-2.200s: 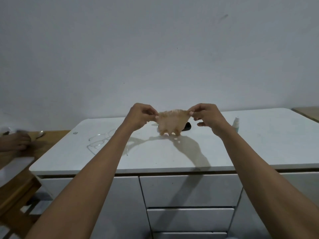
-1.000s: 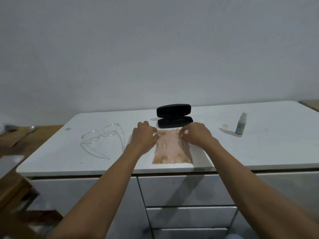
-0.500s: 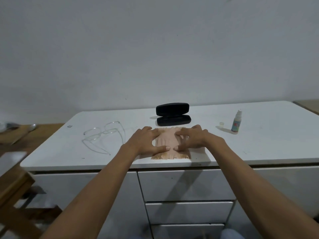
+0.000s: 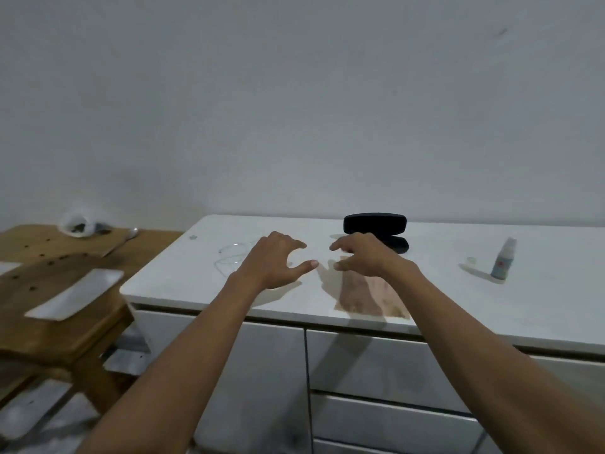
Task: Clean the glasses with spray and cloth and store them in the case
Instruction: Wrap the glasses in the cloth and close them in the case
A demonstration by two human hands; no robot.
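Peach cloth (image 4: 366,296) flat on white cabinet (image 4: 540,309), left hand (image 4: 273,263) & right hand (image 4: 363,257) spread, empty

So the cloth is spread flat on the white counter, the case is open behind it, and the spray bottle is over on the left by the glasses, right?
Not quite. In the head view the spray bottle stands on the right side of the white counter, well away from the glasses. The cloth lies flat, and the case is open behind it.

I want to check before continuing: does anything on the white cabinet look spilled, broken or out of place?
Nothing looks spilled or broken. The spray bottle stands uncapped, its small cap lying beside it. The cloth lies flat near the front edge.
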